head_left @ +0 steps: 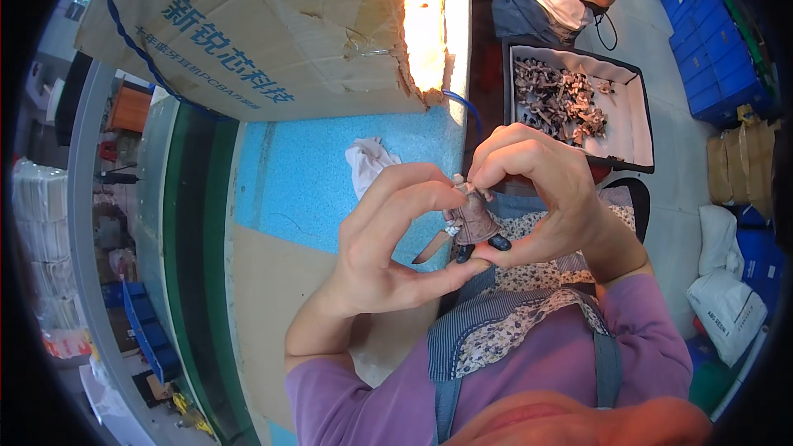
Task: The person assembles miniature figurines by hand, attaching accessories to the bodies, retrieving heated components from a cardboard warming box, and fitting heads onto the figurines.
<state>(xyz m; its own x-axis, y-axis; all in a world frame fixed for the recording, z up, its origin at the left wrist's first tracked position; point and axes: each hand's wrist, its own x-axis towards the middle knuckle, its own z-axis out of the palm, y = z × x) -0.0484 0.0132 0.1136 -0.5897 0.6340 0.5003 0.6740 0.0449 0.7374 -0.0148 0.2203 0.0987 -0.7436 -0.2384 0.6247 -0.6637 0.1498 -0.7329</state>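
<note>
Between my two hands, up in front of my chest, is a small figurine (475, 216) in a brownish-pink long coat with dark boots. A broad knife-shaped piece (432, 247) juts from its left side in the picture. My left hand (376, 235) is closed on it, fingertips at its top and thumb at its boots. My right hand (549, 190) grips it from the other side, index fingertip at the upper part and thumb under the boots. The fingers partly cover the figurine's head and arms.
Left of my hands lies a crumpled white cloth (369, 163) on the blue tabletop (289, 169). A large cardboard box (273, 41) stands behind it. A dark-rimmed tray (624, 120) holds several small figurines. Farther off sits another person (549, 0). A green belt (194, 281) runs along the left.
</note>
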